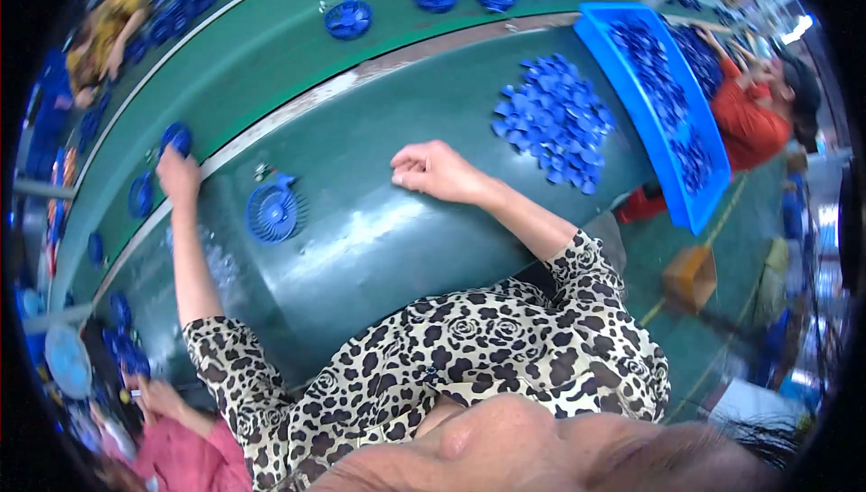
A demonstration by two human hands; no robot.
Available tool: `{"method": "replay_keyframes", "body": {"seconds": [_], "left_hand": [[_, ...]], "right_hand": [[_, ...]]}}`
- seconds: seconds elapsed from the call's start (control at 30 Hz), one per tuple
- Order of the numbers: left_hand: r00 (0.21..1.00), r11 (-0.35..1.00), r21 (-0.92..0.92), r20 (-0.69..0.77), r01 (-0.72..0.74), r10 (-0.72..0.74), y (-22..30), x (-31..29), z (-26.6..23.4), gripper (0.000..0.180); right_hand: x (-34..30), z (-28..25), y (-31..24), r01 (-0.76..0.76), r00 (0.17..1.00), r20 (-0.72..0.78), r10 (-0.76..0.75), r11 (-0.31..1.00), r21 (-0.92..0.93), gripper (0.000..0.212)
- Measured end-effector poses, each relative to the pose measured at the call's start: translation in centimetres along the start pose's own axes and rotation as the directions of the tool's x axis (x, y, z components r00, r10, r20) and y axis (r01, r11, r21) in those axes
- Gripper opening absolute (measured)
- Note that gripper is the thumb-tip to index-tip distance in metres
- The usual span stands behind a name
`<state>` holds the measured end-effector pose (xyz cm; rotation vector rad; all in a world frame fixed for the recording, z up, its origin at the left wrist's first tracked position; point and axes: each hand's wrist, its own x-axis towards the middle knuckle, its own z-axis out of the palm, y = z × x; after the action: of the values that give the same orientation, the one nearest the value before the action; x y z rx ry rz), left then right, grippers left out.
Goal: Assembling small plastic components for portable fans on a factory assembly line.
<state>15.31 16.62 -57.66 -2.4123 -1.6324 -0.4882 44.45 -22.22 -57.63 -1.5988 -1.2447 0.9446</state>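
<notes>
My left hand point(180, 176) reaches to the far left, over the near edge of the conveyor belt, its fingers closed on a round blue fan housing point(176, 137). Over the middle of the green table, my right hand point(437, 172) has its fingers loosely bent and apart, with nothing visible in them. Between my hands, a blue fan housing with a slatted round grille point(271, 212) lies on the table, a short handle and small wires at its top. To the right of my right hand is a spread heap of small blue plastic pieces point(555, 122).
A long blue tray point(699, 181) of similar pieces stands at the table's right end. Beyond the table, the green belt point(262, 68) carries several blue fan housings point(348, 19). Co-workers sit at right, far left and lower left. An orange-brown box point(690, 277) is on the floor.
</notes>
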Motion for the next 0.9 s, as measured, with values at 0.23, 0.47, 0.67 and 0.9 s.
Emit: {"method": "replay_keyframes", "body": {"seconds": [0.23, 0.47, 0.67, 0.9], "left_hand": [[0.981, 0.961, 0.207, -0.007, -0.186, 0.191, 4.8, -0.6, -2.2, 0.019], [0.751, 0.670, -0.370, -0.138, -0.644, 0.646, 24.9, -17.1, -16.5, 0.016], [0.523, 0.455, -0.589, 0.064, -0.668, 0.850, 31.0, -27.1, -13.3, 0.023], [0.653, 0.497, -0.510, -0.184, -0.702, 0.734, 31.2, -24.2, -12.3, 0.033]], "right_hand": [[-5.7, -10.0, 1.0, -0.153, 0.857, -0.405, -0.319, 0.593, -0.791, 0.019], [-6.6, -13.7, 5.3, -0.207, 0.897, -0.329, -0.296, 0.377, -0.903, 0.009], [-7.6, -14.9, 3.5, -0.221, 0.874, -0.310, -0.374, 0.263, -0.939, 0.010], [-8.6, -13.1, 3.5, -0.041, 0.655, -0.628, -0.420, 0.810, -0.585, 0.013]]}}
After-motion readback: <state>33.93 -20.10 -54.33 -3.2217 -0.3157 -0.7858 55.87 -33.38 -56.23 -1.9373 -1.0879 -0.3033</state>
